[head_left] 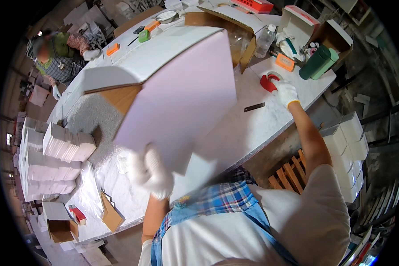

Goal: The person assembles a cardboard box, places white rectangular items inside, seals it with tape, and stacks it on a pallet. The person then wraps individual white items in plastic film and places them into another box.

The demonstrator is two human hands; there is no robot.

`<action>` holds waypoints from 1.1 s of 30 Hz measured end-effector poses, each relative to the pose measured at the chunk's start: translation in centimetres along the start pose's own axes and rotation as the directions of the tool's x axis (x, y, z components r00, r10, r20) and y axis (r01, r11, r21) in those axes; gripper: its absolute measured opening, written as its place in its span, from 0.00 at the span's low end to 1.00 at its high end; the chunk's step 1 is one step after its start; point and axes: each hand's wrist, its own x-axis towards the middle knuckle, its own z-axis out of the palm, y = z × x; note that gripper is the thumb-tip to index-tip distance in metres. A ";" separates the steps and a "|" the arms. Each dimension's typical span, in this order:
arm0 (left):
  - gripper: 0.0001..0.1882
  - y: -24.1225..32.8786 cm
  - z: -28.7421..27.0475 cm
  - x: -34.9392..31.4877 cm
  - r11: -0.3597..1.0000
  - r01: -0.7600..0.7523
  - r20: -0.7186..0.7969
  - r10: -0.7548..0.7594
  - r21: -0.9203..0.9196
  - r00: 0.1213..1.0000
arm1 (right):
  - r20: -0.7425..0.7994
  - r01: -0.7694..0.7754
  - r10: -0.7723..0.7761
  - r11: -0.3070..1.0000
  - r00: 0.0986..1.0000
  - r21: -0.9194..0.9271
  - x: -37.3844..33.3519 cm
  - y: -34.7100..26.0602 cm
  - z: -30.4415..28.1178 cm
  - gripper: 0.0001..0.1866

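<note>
A large white cardboard box [188, 88] is tilted up in front of me, its brown inside showing at the left end. My left hand [150, 170], in a white knitted glove, is closed on the box's lower edge; its fingertips are partly hidden and a little blurred. Far out to the right, my gloved right hand [286, 92] has its fingers closed on a red tape dispenser [267, 83] at the tabletop. A short dark metal ruler [254, 107] lies between the box and that hand.
Stacks of white foam-like sheets [53, 164] stand at left. Behind my right hand are an orange box cutter [285, 62], a green flask [314, 63], a clear bottle [265, 41] and an opened brown carton [244, 48]. Across the table stands another person [60, 57]. A wooden pallet [290, 173] lies below right.
</note>
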 end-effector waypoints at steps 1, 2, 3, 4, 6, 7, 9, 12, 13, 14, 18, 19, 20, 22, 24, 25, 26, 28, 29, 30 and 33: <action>0.07 0.2 1.3 -0.2 0.997 -0.068 0.067 0.065 0.046 0.996 | -0.035 0.001 -0.003 0.999 0.999 -0.044 0.0 0.8 0.4 0.26; 0.07 -0.4 3.2 -1.0 0.996 -0.030 0.078 0.036 -0.088 0.996 | -0.069 -0.001 -0.005 0.996 0.998 -0.088 0.2 2.1 1.0 0.26; 0.07 -0.3 4.2 -1.6 0.996 -0.062 0.114 0.069 -0.061 0.991 | -0.104 0.001 -0.015 0.991 0.994 -0.133 0.3 2.8 1.3 0.25; 0.07 -0.5 5.4 -2.3 0.991 -0.136 0.135 0.137 -0.020 0.981 | -0.289 0.018 -0.037 0.998 0.957 -0.068 -0.3 3.4 1.7 0.23; 0.07 -1.2 7.5 -4.2 0.991 -0.130 0.139 0.134 -0.041 0.981 | -0.446 0.053 -0.083 0.996 0.891 -0.078 -1.7 2.0 1.1 0.19; 0.07 -1.7 8.4 -5.6 0.993 -0.053 0.122 0.066 -0.106 0.990 | -0.521 0.075 -0.107 0.994 0.847 -0.082 -2.6 0.8 0.9 0.17; 0.18 -1.9 10.0 -8.0 0.980 -0.185 0.161 0.194 -0.074 0.968 | -0.331 0.246 -0.261 0.965 0.907 -0.088 -4.5 -1.2 2.7 0.16; 0.32 1.1 11.7 -11.2 0.996 -0.065 0.416 0.084 -0.060 0.906 | -0.385 0.416 -0.406 0.907 0.829 -0.059 -7.2 -2.8 6.6 0.18; 0.35 1.8 12.3 -12.1 0.999 -0.002 0.482 0.028 -0.053 0.876 | -0.431 0.427 -0.409 0.902 0.804 -0.061 -7.6 -3.1 6.8 0.19; 0.38 1.9 12.5 -12.9 0.997 -0.073 0.529 0.071 -0.018 0.846 | -0.474 0.439 -0.408 0.897 0.780 -0.050 -7.9 -3.8 6.7 0.20; 0.43 2.0 13.2 -13.4 0.985 -0.172 0.610 0.131 0.009 0.782 | -0.245 0.115 -0.103 0.993 0.964 0.035 -7.7 -2.0 4.7 0.26; 0.43 2.0 13.4 -13.2 0.987 -0.163 0.615 0.127 0.003 0.779 | -0.231 0.127 -0.070 0.963 0.970 0.238 -8.2 -2.0 4.9 0.24; 0.43 2.2 13.2 -12.9 0.987 -0.163 0.624 0.119 0.014 0.772 | -0.208 0.145 -0.058 0.890 0.976 0.432 -9.1 -3.5 2.9 0.23; 0.43 2.3 13.4 -13.1 0.980 -0.196 0.652 0.143 0.010 0.745 | -0.105 0.093 -0.020 0.644 0.994 0.760 -10.6 -5.4 -0.9 0.24; 0.42 2.3 13.2 -13.1 0.969 -0.245 0.653 0.195 -0.014 0.732 | -0.205 0.165 0.050 0.424 0.978 0.891 -12.6 -7.9 -4.7 0.25; 0.40 2.3 13.1 -13.1 0.975 -0.220 0.650 0.184 -0.026 0.738 | -0.244 0.204 0.097 0.304 0.965 0.931 -13.7 -8.8 -6.4 0.26; 0.39 2.3 13.2 -13.2 0.980 -0.196 0.645 0.173 -0.037 0.745 | -0.272 0.233 0.098 0.296 0.957 0.926 -14.4 -9.2 -7.8 0.26; 0.37 2.5 13.6 -13.0 0.988 -0.145 0.654 0.138 -0.043 0.744 | -0.330 0.293 0.091 0.286 0.940 0.912 -15.4 -9.9 -9.9 0.26; 0.37 2.8 14.3 -12.5 0.992 -0.122 0.670 0.119 -0.043 0.733 | -0.344 0.303 0.095 0.300 0.934 0.905 -15.8 -10.4 -10.5 0.26; 0.36 3.0 14.8 -12.2 0.995 -0.098 0.683 0.095 -0.035 0.724 | -0.357 0.314 0.092 0.309 0.930 0.898 -16.1 -11.0 -10.9 0.26; 0.35 2.6 15.7 -12.2 0.984 -0.163 0.629 0.168 -0.067 0.759 | -0.431 0.363 0.025 0.497 0.902 0.788 -16.8 -12.6 -11.5 0.26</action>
